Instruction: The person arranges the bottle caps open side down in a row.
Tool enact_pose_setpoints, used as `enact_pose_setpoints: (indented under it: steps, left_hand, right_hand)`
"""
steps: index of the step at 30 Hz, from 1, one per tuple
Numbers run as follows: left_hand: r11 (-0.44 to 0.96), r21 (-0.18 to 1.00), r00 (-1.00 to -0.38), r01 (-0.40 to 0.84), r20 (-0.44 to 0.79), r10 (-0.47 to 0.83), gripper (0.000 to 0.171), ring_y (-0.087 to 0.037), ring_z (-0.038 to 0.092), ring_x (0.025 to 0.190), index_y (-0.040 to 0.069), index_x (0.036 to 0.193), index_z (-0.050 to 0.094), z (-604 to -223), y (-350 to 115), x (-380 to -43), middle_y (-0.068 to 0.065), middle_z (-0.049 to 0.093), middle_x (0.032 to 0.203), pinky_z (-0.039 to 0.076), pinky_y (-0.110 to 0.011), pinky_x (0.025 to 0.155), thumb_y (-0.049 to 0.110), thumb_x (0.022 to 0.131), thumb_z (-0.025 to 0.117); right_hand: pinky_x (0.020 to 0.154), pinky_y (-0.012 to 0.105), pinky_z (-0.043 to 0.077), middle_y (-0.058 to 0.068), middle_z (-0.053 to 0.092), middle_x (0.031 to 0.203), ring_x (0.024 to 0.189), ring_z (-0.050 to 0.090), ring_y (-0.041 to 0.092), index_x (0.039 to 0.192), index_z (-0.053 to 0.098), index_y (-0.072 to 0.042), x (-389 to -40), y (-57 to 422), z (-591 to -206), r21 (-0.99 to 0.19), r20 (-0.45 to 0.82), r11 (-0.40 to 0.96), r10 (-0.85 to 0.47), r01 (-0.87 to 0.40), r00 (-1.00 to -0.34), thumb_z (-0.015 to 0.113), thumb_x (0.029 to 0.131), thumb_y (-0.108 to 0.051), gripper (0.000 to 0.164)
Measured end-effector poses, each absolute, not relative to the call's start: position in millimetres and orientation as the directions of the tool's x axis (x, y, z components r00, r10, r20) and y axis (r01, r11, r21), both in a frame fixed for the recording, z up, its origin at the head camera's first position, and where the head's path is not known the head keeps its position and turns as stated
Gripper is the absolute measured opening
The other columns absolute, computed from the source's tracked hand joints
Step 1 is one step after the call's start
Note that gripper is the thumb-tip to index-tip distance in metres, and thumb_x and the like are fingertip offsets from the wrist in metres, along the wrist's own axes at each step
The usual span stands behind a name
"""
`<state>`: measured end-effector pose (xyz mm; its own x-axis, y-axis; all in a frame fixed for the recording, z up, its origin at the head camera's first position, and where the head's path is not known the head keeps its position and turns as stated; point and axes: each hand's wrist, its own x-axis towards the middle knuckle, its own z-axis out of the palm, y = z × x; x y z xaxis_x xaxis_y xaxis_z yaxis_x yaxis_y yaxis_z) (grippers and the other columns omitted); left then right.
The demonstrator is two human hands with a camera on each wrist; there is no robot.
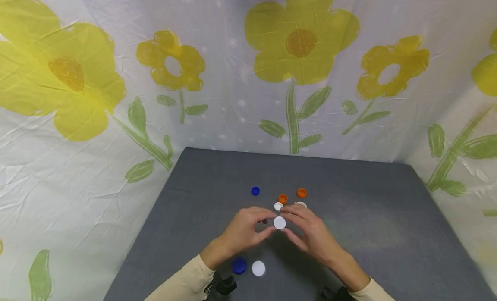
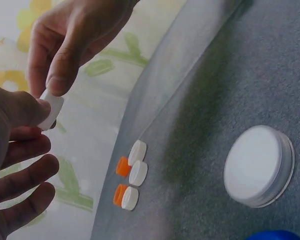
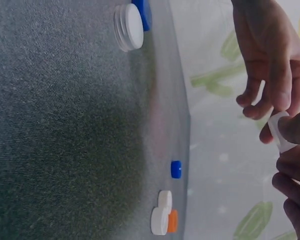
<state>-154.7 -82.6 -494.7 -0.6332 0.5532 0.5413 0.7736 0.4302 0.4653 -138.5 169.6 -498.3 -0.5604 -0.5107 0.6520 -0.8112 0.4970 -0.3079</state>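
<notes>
Both hands pinch a small round white cap (image 1: 279,223) between their fingertips, raised above the grey table. My left hand (image 1: 242,230) grips it from the left, thumb and forefinger at its rim. From the opposite side, the thumb and fingers of my right hand (image 1: 310,232) hold the same cap. The left wrist view shows the held cap (image 2: 52,109) edge-on between the two thumbs. Beyond the hands lie a white cap (image 1: 278,206) and another white cap (image 1: 301,204), partly covered by the right hand. A third white cap (image 2: 130,198) shows in the left wrist view.
Two orange caps (image 1: 282,199) and a small blue cap (image 1: 255,191) lie farther back on the grey table (image 1: 349,184). Nearer the body are a larger blue lid (image 1: 239,265) and a white-topped clear container (image 1: 258,268). A flower-printed curtain (image 1: 233,76) surrounds the table.
</notes>
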Motion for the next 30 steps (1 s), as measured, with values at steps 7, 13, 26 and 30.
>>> enact_pose_setpoints:
  steps: [7,13,26,30]
  left_hand:
    - [0.479,0.294,-0.558,0.827,0.53,0.638,0.027,-0.012,0.076,0.095,0.013,0.112,0.082,-490.7,-74.1,-149.9,0.004,0.084,0.109,0.06,-0.027,0.085,0.024,0.09,0.093]
    - [0.469,0.229,-0.519,0.853,0.464,0.718,0.024,-0.011,0.075,0.094,0.015,0.109,0.082,-490.0,-70.7,-144.0,0.006,0.083,0.107,0.059,-0.027,0.085,0.027,0.091,0.092]
    - [0.492,0.097,-0.501,0.865,0.156,0.851,0.017,-0.004,0.066,0.084,0.027,0.104,0.084,-506.2,-63.1,-126.4,0.019,0.081,0.099,0.042,-0.02,0.068,0.042,0.096,0.084]
    - [0.479,0.046,-0.481,0.876,0.109,0.87,0.014,-0.003,0.063,0.081,0.031,0.097,0.082,-512.3,-60.4,-121.3,0.021,0.078,0.092,0.039,-0.019,0.066,0.045,0.095,0.084]
  right_hand:
    - [0.128,0.021,0.032,0.009,0.077,0.129,0.119,0.073,0.035,0.118,0.08,-0.009,-129.5,177.5,-496.6,-0.256,0.687,0.511,-0.501,-0.821,-0.526,0.09,0.093,-0.024,0.031]
    - [0.102,0.043,0.061,0.004,0.077,0.13,0.121,0.073,0.03,0.111,0.083,-0.014,-117.2,184.7,-494.7,-0.261,0.612,0.558,-0.535,-0.788,-0.582,0.101,0.076,-0.017,0.04]
    - [0.099,0.052,0.062,0.002,0.076,0.127,0.12,0.075,0.032,0.106,0.083,-0.015,-88.7,184.1,-521.9,-0.277,0.483,0.556,-0.624,-0.783,-0.614,0.098,0.08,-0.02,0.03]
    - [0.099,0.05,0.062,0.002,0.076,0.127,0.118,0.075,0.028,0.102,0.082,-0.016,-84.2,183.0,-531.9,-0.28,0.451,0.551,-0.648,-0.786,-0.614,0.097,0.08,-0.019,0.027]
